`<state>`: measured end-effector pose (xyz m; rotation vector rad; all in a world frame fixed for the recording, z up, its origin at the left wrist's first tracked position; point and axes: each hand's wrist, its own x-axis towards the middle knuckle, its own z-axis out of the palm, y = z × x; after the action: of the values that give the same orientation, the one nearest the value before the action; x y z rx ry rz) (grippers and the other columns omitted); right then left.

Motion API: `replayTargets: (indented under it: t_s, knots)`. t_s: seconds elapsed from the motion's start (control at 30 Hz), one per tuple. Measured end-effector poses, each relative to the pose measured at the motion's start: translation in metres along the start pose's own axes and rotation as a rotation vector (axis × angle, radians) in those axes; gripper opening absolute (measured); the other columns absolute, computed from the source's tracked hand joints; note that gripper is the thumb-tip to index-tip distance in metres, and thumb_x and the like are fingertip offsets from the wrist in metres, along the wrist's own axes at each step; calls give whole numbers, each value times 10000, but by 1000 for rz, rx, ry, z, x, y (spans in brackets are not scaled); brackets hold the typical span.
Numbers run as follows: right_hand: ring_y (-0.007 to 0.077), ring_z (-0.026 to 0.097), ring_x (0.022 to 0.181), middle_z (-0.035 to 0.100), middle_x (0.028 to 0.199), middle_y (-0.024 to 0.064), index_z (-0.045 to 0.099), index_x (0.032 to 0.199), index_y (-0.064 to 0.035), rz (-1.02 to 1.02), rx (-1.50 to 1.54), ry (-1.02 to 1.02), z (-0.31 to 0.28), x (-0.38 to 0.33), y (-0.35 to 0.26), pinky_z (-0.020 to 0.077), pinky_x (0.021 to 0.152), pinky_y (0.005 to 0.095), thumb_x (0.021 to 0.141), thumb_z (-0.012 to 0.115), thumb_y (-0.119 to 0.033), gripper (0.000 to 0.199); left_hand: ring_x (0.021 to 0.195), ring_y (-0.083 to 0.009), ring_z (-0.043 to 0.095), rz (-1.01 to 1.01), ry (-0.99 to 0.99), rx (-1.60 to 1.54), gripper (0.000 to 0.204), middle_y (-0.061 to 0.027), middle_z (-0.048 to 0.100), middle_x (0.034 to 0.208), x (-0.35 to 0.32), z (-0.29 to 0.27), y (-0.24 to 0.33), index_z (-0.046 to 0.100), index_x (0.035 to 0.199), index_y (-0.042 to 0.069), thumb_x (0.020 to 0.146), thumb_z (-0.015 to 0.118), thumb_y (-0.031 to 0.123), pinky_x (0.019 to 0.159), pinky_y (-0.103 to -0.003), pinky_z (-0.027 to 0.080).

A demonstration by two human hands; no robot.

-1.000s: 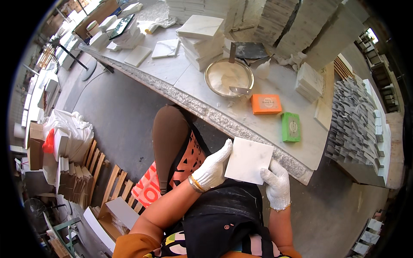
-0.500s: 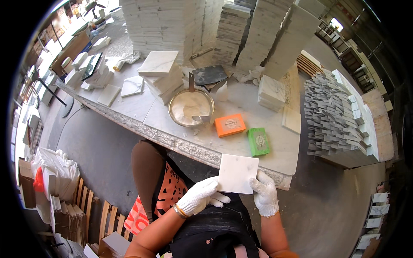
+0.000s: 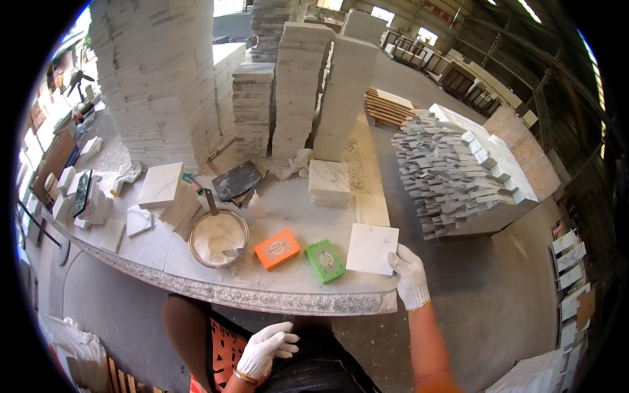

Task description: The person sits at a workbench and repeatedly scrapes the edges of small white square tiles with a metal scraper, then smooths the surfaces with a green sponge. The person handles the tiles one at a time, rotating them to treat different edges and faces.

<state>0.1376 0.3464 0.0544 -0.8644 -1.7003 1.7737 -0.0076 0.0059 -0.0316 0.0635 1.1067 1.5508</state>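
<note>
A stone workshop with tall stacks of white marble tiles [image 3: 164,85] rising behind a long marble worktable [image 3: 275,291] with a rough front edge; to the right sits a heap of small grey-white stone strips [image 3: 452,170]. On the table a round metal bowl [image 3: 218,238] holds white paste, with a tool handle standing in it at the far side. Just right of the bowl lies an orange rectangular block [image 3: 277,249], and beside that a green block [image 3: 325,261]. Behind them are a small white squeeze bottle [image 3: 257,205], a dark slate-like tile [image 3: 237,180] and a short pile of square marble tiles [image 3: 329,183]; more loose marble pieces [image 3: 160,187] lie to the left. The white square tile [image 3: 371,248] rests flat near the table's right end, just right of the green block. The gloved right hand [image 3: 409,275] grips this tile at its near right corner, fingers closed over the edge. The gloved left hand [image 3: 263,348] hangs low in front of the body, below the table edge, fingers loosely curled and holding nothing
</note>
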Motion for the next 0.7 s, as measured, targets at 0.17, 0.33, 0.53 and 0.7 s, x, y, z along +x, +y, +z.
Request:
replayTargets:
  t_s: [0.17,0.33,0.53,0.7]
  knots:
    - [88,671,819,732,1043,21,671,1295,-30,74,-101,80,-43,89,1,498,629,239,968,686,-334,447,910,-298,725,-36,39,36,508,-222,696,1122,6,0,-1,548,1373,-46,988,654,269,768,-339,596]
    - [81,664,877,730,1074,-1,673,1304,-65,198,-169,9,-60,147,5,490,634,253,949,692,-392,483,900,-290,720,-40,79,54,511,-224,695,1115,10,-1,2,546,1370,-54,997,642,282,774,-332,587]
    - [87,638,845,720,1049,-4,699,1265,-56,207,-435,93,-56,165,10,500,637,275,939,677,-428,495,911,-284,720,-59,96,59,515,-224,694,1127,15,-2,5,545,1376,-50,1002,632,293,784,-330,581]
    - [100,596,737,687,880,32,700,1231,10,-127,-788,171,-65,164,12,476,639,274,935,692,-358,472,938,-266,719,-60,106,32,535,-223,693,1155,14,-11,10,536,1403,-40,1008,621,311,802,-316,571]
